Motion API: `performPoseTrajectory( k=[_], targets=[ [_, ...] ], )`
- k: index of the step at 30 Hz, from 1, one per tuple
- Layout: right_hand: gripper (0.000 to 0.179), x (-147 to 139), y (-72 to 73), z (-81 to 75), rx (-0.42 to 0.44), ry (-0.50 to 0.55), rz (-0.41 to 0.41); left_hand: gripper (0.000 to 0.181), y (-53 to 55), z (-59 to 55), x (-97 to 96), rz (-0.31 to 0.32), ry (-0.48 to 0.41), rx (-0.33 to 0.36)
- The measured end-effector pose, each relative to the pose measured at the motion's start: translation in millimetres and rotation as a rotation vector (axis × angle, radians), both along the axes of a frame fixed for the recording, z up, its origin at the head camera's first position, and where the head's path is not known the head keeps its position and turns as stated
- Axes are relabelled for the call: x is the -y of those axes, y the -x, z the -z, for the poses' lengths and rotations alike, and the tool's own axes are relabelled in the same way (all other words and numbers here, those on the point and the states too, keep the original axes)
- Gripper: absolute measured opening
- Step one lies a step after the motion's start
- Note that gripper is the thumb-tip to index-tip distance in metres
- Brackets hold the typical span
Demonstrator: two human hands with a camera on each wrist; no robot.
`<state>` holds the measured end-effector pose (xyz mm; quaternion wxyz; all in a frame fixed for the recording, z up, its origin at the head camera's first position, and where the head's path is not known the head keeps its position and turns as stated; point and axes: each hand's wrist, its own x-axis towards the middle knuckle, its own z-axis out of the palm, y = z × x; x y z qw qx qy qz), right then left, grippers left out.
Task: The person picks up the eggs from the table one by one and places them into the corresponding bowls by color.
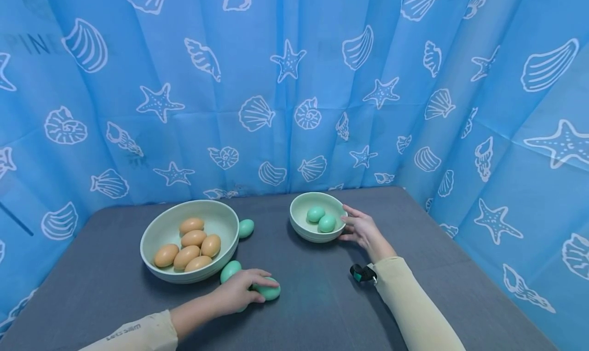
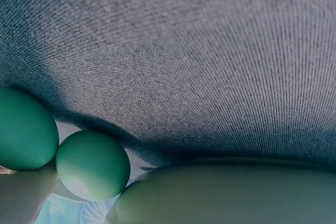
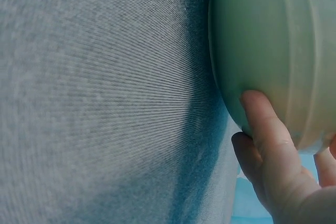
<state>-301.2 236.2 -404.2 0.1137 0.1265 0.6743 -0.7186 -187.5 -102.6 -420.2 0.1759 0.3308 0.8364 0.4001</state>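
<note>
My left hand (image 1: 239, 291) is low over the table, its thumb and fingers about a green egg (image 1: 268, 289). Another green egg (image 1: 230, 271) lies just behind that hand, beside the large pale green bowl (image 1: 154, 261). This bowl contains several brown eggs (image 1: 186, 257). Against its right side rests one more green egg (image 1: 246, 228). At the back, my right hand (image 1: 365, 232) holds the right side of a smaller pale green bowl (image 1: 303, 232), with two green eggs (image 1: 315, 214) inside. A fingertip (image 3: 256, 106) presses the bowl's outer wall in the right wrist view.
Dark grey cloth covers the table (image 1: 313, 315). A blue curtain (image 1: 257, 151) with white shells and starfish hangs behind it and along the sides. A black strap piece (image 1: 362, 273) sticks out at the right sleeve (image 1: 409, 295).
</note>
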Motion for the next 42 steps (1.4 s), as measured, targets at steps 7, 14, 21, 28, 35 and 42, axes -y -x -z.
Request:
performPoseTrajectory(
  k=[7,14,21,28,35,42],
  targets=[
    [0.055,0,-1.7,-1.4,0.003,0.009,-0.01,0.037,-2.5,-2.8,-0.1,-0.045,-0.057,0.03],
    [0.056,0,-0.3,-1.7,0.007,0.008,0.0,0.036,-2.9,-7.3,0.4,-0.094,-0.106,0.084],
    [0.056,0,-0.6,-0.9,0.0,0.007,0.001,0.038,-3.8,-13.7,-0.7,-0.129,-0.129,0.101],
    [0.056,0,-1.3,-0.6,0.001,0.005,0.002,0.039,-4.4,-23.1,-5.0,-0.151,-0.155,0.09],
    [0.056,0,-0.9,-0.2,0.004,0.01,0.002,0.04,-3.4,-27.7,-8.3,-0.189,-0.168,0.106],
    [0.056,0,-1.1,-1.2,0.001,0.01,-0.009,0.04,-0.1,-33.6,-13.6,-0.238,-0.165,0.103]
  ],
)
